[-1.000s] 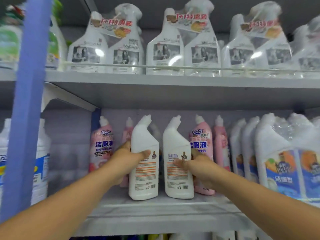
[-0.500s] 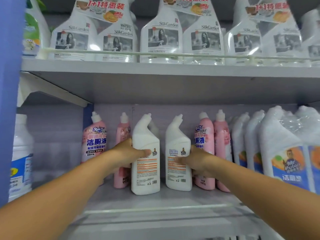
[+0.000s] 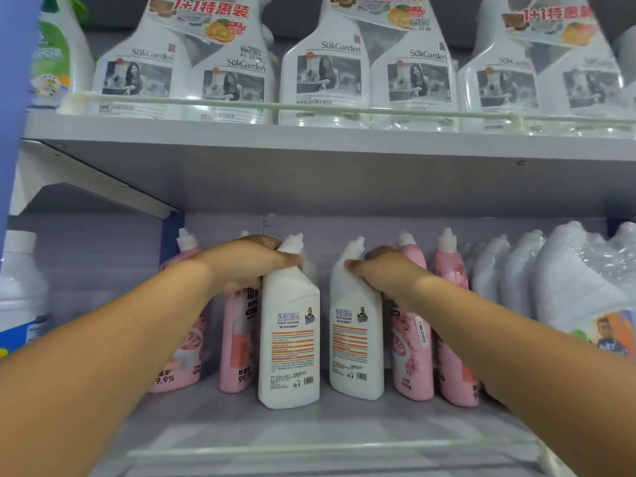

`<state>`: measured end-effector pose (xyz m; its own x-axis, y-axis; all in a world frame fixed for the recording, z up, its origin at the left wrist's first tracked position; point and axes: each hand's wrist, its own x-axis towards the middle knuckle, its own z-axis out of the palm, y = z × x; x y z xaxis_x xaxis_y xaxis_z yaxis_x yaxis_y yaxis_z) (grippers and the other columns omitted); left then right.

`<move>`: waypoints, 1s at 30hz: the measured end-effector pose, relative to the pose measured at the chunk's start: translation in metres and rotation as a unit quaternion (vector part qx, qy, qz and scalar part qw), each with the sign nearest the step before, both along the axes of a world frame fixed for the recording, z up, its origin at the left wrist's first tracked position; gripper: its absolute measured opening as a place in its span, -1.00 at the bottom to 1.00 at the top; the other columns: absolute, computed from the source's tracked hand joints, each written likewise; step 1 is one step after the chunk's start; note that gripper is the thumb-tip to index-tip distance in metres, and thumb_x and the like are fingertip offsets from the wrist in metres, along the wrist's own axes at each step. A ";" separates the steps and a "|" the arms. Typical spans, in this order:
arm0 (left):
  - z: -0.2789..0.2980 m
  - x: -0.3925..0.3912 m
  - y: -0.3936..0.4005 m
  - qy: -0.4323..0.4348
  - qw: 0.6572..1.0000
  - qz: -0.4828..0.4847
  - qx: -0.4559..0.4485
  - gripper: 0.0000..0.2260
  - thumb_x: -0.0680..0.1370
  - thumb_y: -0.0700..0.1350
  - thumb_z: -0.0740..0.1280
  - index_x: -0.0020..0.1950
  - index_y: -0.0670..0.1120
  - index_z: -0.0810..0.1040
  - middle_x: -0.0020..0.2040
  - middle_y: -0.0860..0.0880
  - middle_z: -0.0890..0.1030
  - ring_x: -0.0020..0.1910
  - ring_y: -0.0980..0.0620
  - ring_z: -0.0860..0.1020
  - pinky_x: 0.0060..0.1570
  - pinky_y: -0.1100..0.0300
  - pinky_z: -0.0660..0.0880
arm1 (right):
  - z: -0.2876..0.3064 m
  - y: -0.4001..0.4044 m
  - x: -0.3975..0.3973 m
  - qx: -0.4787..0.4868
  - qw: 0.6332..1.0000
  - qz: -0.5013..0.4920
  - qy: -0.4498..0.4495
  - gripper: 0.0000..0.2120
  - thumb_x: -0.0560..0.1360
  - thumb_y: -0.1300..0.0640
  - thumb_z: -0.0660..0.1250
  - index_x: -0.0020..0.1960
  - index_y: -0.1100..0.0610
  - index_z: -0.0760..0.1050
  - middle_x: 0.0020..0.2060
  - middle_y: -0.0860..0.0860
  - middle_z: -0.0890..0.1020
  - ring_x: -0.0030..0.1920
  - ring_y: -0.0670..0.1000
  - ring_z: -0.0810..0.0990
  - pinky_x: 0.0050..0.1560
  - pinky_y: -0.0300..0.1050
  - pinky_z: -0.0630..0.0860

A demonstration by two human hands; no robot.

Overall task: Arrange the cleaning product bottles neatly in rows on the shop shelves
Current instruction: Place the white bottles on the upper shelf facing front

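Two white angled-neck bottles stand upright side by side on the middle shelf (image 3: 309,428). My left hand (image 3: 247,263) grips the left white bottle (image 3: 289,339) around its neck and shoulder. My right hand (image 3: 382,273) grips the right white bottle (image 3: 356,339) at its shoulder. Pink bottles flank them: two on the left (image 3: 237,352), partly behind my left arm, and two on the right (image 3: 413,356), partly behind my right arm.
Plastic-wrapped white bottles (image 3: 568,284) fill the shelf's right end. A white jug with a blue label (image 3: 20,290) stands at the far left. The upper shelf (image 3: 309,139) carries rows of clear spray-bottle packs (image 3: 323,70). A low clear rail (image 3: 309,449) edges the shelf front.
Both hands have slid up from the bottles' bodies to their necks and shoulders. The two white bottles sit slightly further back, and the view has come closer to the shelf.
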<state>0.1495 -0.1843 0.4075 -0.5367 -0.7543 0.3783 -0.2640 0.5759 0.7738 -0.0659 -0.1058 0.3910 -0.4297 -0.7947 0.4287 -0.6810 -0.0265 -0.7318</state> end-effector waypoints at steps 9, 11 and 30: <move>-0.001 -0.016 -0.010 -0.089 0.972 0.156 -0.151 -0.55 0.48 0.25 0.44 0.00 -0.15 0.62 -0.13 -0.13 0.73 -0.19 -0.13 0.71 -0.12 0.15 0.58 | 0.021 -0.030 0.017 -0.001 0.995 -0.055 0.083 -0.50 0.61 0.01 0.33 0.44 0.21 0.30 0.33 0.11 0.51 0.27 0.16 0.55 0.01 -0.19 0.41; -0.003 -0.020 -0.010 -0.117 0.950 0.205 -0.202 -0.51 0.51 0.29 0.37 -0.01 -0.17 0.61 -0.12 -0.15 0.71 -0.15 -0.12 0.68 -0.07 0.11 0.46 | 0.016 -0.038 0.017 -0.032 0.992 -0.071 0.102 -0.47 0.57 0.01 0.38 0.44 0.16 0.30 0.38 0.09 0.48 0.33 0.15 0.51 0.04 -0.21 0.35; -0.026 -0.066 -0.012 0.033 0.970 0.198 -0.137 -0.53 0.59 0.19 0.35 0.30 -0.08 0.30 0.06 -0.06 0.52 -0.18 0.02 0.51 -0.30 0.15 0.36 | 0.026 -0.057 -0.005 0.086 0.972 -0.103 0.195 -0.54 0.63 0.21 0.20 0.51 0.24 0.27 0.38 0.24 0.47 0.37 0.26 0.48 0.30 0.11 0.45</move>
